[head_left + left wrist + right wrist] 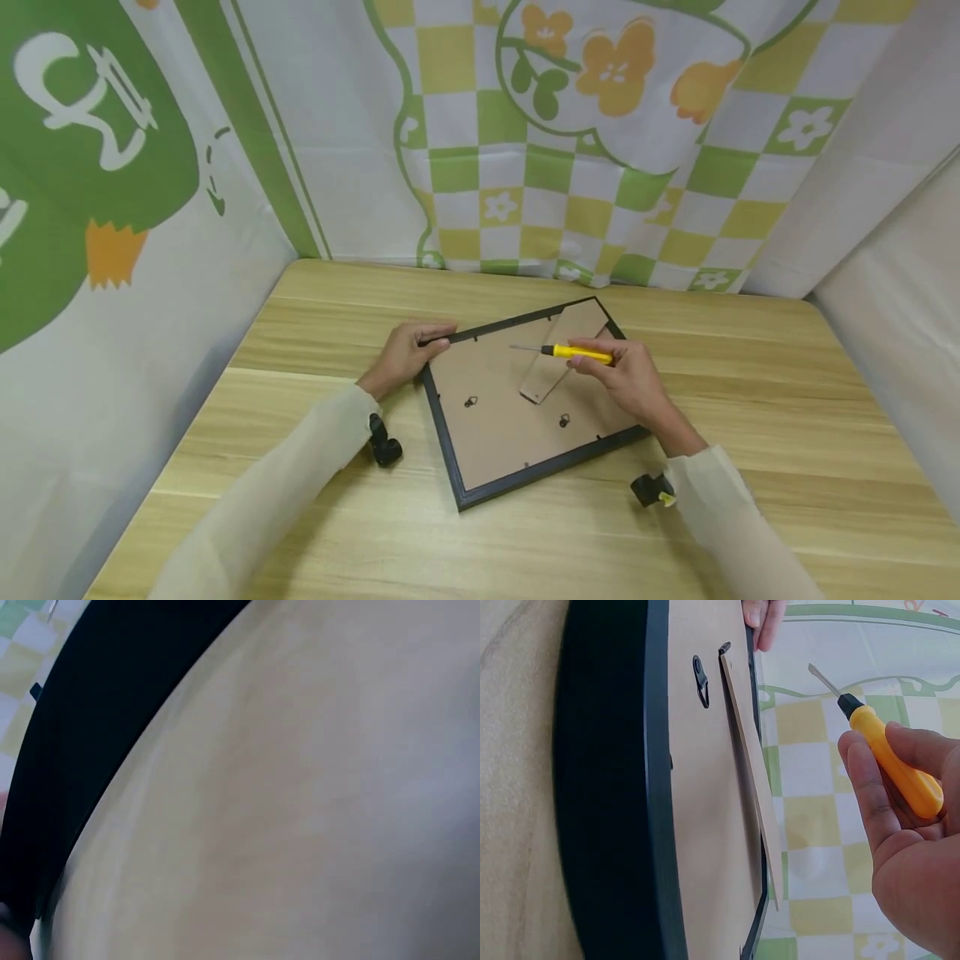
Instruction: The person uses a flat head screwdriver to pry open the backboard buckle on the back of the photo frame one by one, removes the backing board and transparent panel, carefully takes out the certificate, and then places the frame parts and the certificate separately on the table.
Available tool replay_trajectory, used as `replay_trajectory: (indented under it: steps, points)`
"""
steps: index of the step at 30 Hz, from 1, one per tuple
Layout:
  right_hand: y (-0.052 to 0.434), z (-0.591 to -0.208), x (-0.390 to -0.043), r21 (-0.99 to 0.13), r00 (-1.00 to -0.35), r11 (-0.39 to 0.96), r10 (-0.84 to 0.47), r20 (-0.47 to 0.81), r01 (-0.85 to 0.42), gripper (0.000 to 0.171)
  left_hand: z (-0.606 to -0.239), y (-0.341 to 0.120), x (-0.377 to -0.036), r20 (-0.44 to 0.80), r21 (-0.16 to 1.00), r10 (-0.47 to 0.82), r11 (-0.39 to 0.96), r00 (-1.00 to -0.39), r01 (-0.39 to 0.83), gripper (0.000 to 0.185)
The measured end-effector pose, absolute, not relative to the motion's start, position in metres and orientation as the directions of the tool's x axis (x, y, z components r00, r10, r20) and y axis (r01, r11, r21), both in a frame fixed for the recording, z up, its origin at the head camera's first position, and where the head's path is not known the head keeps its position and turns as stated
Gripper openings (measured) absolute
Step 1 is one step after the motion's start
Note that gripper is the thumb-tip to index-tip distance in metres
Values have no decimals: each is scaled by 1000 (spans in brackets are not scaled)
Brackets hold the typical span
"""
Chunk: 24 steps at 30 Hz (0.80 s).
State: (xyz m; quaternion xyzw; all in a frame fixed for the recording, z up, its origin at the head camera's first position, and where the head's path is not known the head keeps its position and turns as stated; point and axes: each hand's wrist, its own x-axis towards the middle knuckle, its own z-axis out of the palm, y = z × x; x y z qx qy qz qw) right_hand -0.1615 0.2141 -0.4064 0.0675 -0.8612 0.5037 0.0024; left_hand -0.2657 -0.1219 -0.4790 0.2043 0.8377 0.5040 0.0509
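The picture frame (444, 432) lies face down on the table (780, 400), set askew before the person, its backing board (487, 442) uppermost; this placing probably serves to give access to the rear fittings. The left hand (403, 358) grasps the frame's far left corner, thumb over the rim and fingers at the outer edge, presumably to steady it. The right hand (633, 379) grasps a screwdriver (564, 351) by its yellow handle between thumb and fingers. The tool is above the board and, per the right wrist view, apart from it; the light finger hold suggests positioning rather than force. Orientation: the screwdriver's tip points to the person's left, and its long axis runs nearly crosswise, the tip a little farther from the person than the handle's butt. The stand leg (546, 377) runs diagonally, from near left to far right; its far right end stands off the board, its near left end sits at a small dark fitting. Two hanging rings (470, 402) are fixed to the board, apart from each other. The left wrist view shows too little of that hand to add detail.
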Motion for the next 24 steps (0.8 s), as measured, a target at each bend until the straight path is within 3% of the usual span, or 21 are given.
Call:
replay_trajectory:
  steps: [16,20,24]
  points:
    - [211,-406,-159,-883,-992,456,-111,67,-111,37,-480,-113,-213,204,837,100,498,-974,227,29]
    - [211,-408,-160,-890,-989,438,-123,80,-126,37,-479,-117,-213,207,823,145,509,-968,252,30]
    - [212,-407,-159,-886,-989,445,-121,86,-132,37,-476,-126,-225,143,822,298,495,-944,281,40]
